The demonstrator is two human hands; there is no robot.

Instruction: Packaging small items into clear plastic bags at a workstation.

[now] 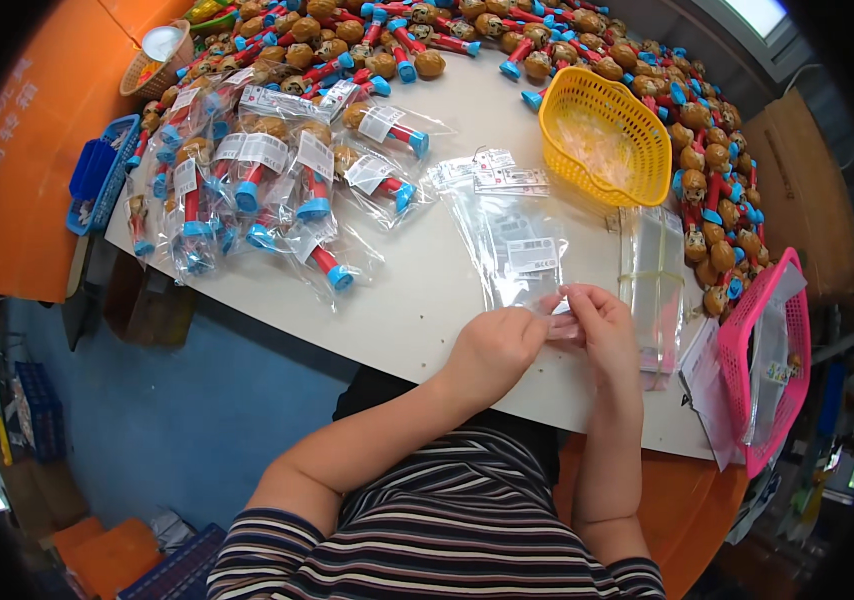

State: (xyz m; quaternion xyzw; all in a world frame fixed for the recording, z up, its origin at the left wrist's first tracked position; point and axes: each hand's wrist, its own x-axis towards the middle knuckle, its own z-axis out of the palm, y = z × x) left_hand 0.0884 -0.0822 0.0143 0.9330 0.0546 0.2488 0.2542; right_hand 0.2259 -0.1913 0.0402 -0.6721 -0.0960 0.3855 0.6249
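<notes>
My left hand (495,352) and my right hand (604,328) meet near the front edge of the white table. Both have their fingers closed on the near end of a clear plastic bag (519,292). A white printed label (532,255) shows at the bag, just beyond my fingertips. More clear bags (467,222) lie flat under and behind it, with printed card tops (507,180) at their far end. What sits between my fingers besides the film is hidden. Right of my right hand lies a banded stack of clear bags (653,262).
Bagged red-and-blue figures with round brown heads (315,172) are heaped at the left. Loose ones (712,190) line the far and right edges. A yellow basket (653,140) holds small clear pieces. A pink basket (734,345) stands right, a blue one (125,170) far left.
</notes>
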